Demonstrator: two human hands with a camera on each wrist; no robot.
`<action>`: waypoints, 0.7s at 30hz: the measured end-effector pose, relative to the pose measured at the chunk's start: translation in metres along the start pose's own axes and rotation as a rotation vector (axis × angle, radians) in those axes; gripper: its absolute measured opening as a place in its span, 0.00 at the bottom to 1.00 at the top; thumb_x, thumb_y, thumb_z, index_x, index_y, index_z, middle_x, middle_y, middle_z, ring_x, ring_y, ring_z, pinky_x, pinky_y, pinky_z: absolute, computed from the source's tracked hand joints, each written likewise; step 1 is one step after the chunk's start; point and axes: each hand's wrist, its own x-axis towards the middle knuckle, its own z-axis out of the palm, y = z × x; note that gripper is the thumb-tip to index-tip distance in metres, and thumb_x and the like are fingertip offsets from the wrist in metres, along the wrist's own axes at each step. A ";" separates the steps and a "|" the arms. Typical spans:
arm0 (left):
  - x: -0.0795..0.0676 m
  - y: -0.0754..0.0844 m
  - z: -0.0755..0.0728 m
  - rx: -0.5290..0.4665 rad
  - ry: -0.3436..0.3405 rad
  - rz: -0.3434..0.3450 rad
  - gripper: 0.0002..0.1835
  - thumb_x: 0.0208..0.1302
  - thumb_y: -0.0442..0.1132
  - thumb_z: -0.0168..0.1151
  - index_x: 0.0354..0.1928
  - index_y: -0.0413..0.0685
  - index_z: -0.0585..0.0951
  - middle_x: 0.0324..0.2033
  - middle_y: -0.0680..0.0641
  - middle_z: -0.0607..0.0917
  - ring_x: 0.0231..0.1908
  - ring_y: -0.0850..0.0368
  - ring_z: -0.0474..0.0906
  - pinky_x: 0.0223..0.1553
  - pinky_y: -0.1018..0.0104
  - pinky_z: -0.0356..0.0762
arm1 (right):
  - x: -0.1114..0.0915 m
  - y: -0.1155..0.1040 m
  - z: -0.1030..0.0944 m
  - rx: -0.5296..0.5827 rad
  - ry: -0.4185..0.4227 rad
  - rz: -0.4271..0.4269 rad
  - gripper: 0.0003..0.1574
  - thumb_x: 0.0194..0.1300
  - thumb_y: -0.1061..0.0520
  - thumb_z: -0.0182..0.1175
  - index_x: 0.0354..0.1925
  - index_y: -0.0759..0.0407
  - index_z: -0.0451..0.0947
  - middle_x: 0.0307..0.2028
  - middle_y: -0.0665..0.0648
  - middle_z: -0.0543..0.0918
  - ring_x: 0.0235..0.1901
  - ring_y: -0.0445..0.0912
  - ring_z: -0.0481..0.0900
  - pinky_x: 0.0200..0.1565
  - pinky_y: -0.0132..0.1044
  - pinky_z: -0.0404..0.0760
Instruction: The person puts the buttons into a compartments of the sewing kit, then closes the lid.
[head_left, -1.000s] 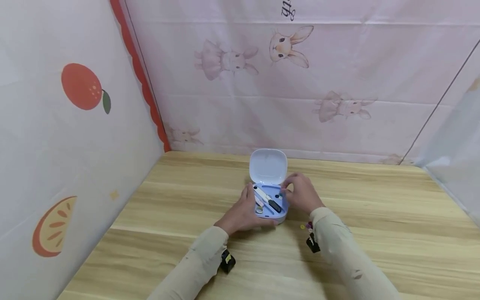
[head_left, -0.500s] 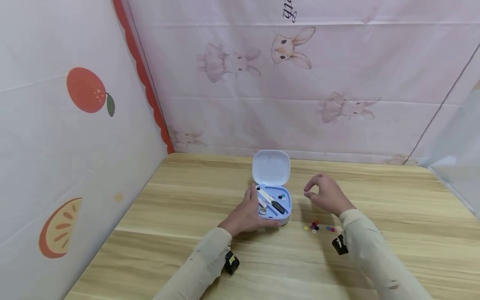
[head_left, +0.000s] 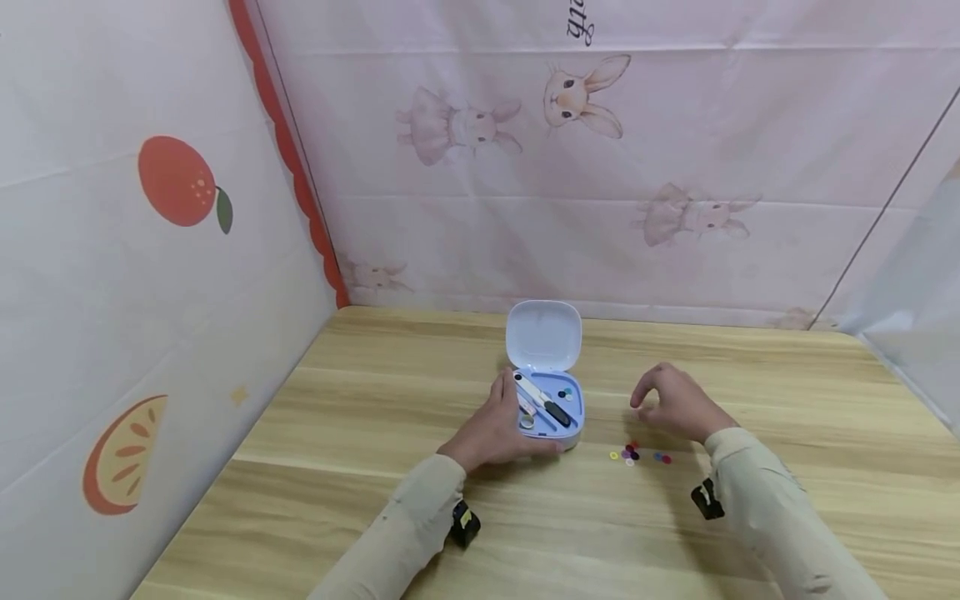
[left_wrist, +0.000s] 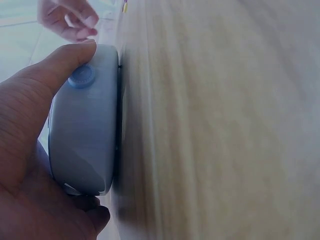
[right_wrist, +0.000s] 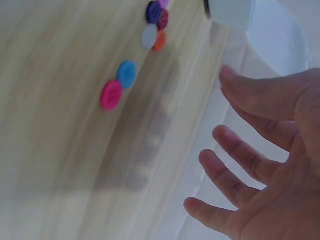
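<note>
A pale blue sewing box (head_left: 576, 435) stands on the table with its white lid (head_left: 543, 335) raised. My left hand (head_left: 491, 429) grips its left side, and the left wrist view shows the thumb on the front beside a round blue catch (left_wrist: 82, 76). Inside lie a white tool with a black end (head_left: 557, 413), a ring-like metal piece (head_left: 527, 422) and a few small buttons (head_left: 562, 394). My right hand (head_left: 678, 404) hovers right of the box, fingers loosely bent and holding nothing. Below it on the table are a pink button (right_wrist: 111, 95) and a blue button (right_wrist: 126, 74), touching.
Several more loose buttons (head_left: 630, 448) lie clustered between the box and the right hand, with a yellow button (head_left: 614, 456) at their left. A rabbit-printed cloth (head_left: 480, 208) hangs behind the wooden table (head_left: 360, 400); a fruit-printed cloth (head_left: 67, 275) borders the left.
My right hand has left the box's right compartment and moved right, then slightly down, above the loose buttons. The left hand has kept its grip on the box.
</note>
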 end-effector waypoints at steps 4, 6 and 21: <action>0.001 -0.001 0.000 0.000 0.007 0.001 0.75 0.48 0.68 0.75 0.80 0.43 0.34 0.78 0.39 0.47 0.68 0.43 0.64 0.66 0.49 0.68 | -0.003 0.004 0.002 -0.002 -0.060 0.040 0.07 0.53 0.61 0.76 0.30 0.58 0.85 0.50 0.69 0.79 0.53 0.69 0.75 0.55 0.67 0.73; 0.001 -0.001 -0.001 -0.001 0.012 0.004 0.75 0.47 0.68 0.76 0.80 0.43 0.34 0.77 0.39 0.50 0.66 0.43 0.66 0.65 0.49 0.69 | -0.004 0.007 0.004 -0.003 -0.080 0.054 0.10 0.51 0.59 0.78 0.30 0.57 0.85 0.50 0.69 0.78 0.53 0.69 0.75 0.55 0.68 0.72; 0.002 -0.004 0.000 -0.012 0.017 0.002 0.76 0.46 0.69 0.76 0.80 0.45 0.34 0.75 0.39 0.54 0.64 0.44 0.68 0.63 0.50 0.71 | -0.001 0.010 0.012 -0.051 -0.085 0.035 0.12 0.50 0.56 0.80 0.28 0.57 0.85 0.43 0.62 0.81 0.47 0.60 0.77 0.53 0.63 0.74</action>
